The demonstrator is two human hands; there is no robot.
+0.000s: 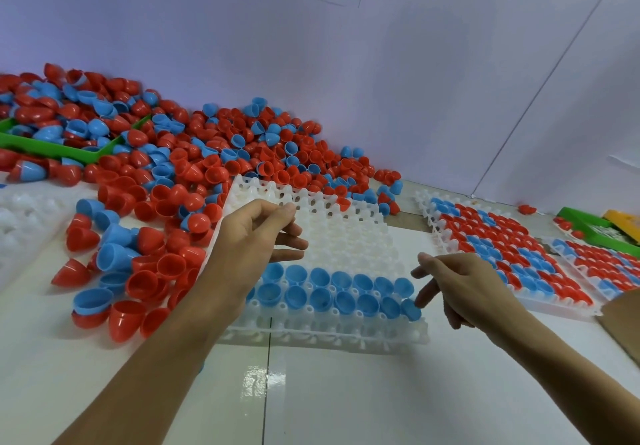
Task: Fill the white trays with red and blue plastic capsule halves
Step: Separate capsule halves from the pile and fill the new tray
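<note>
White tray [349, 237] holds two rows of blue halves [332, 289].
Left hand [256, 237] hovers over it, fingers loose; right hand [460, 285] fingertip touches the end half; both empty.

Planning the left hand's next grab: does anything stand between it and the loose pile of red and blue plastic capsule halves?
Nothing visible does. The left hand hovers over the white plastic tray, and the pile of red and blue plastic capsule halves lies open beside its left edge.
</note>
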